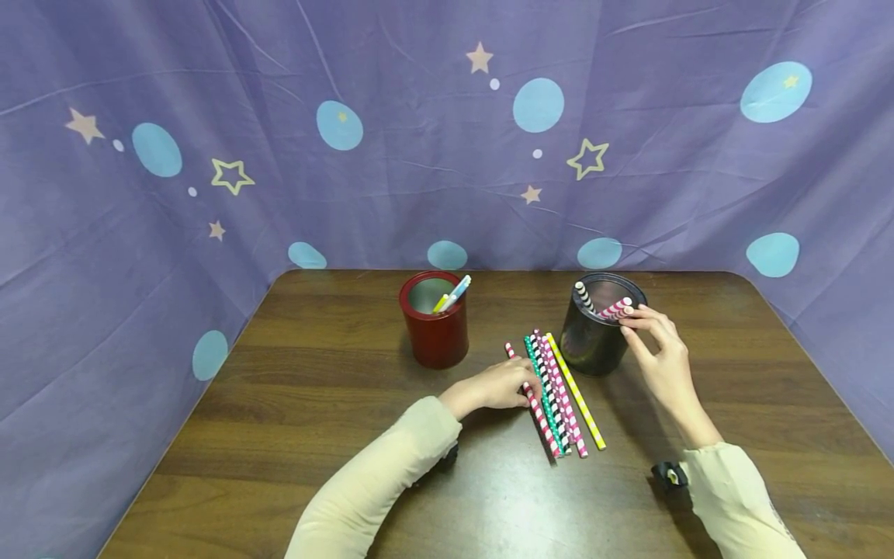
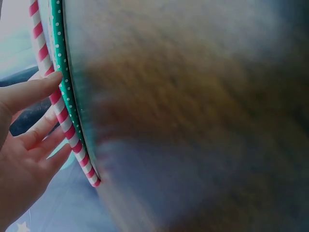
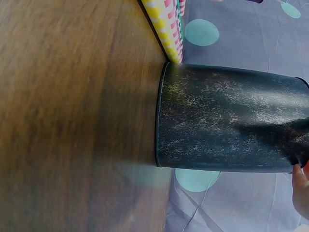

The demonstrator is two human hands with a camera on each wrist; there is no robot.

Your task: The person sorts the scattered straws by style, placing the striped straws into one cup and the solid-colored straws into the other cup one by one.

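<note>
My left hand (image 1: pixel 499 384) is over the paper straws on the table, thumb and fingers around a red-and-white striped straw (image 2: pixel 63 116). A green dotted straw (image 2: pixel 67 94) lies right beside it. Black-striped, pink-striped and yellow-striped straws (image 1: pixel 576 392) lie alongside. My right hand (image 1: pixel 660 349) is at the rim of a black can (image 1: pixel 594 341), its thumb against the outer wall and fingertips over the rim. Inside that can lean a black-and-white striped straw (image 1: pixel 583 296) and pink-striped straws (image 1: pixel 616 308), whose ends are close to the right fingertips.
A red can (image 1: pixel 438 338) stands left of the straws, with a yellow stick and a blue-and-white stick (image 1: pixel 457 291) inside it. A purple patterned cloth (image 1: pixel 447 155) hangs behind the wooden table (image 1: pixel 314 373). Both sleeves reach in from the front.
</note>
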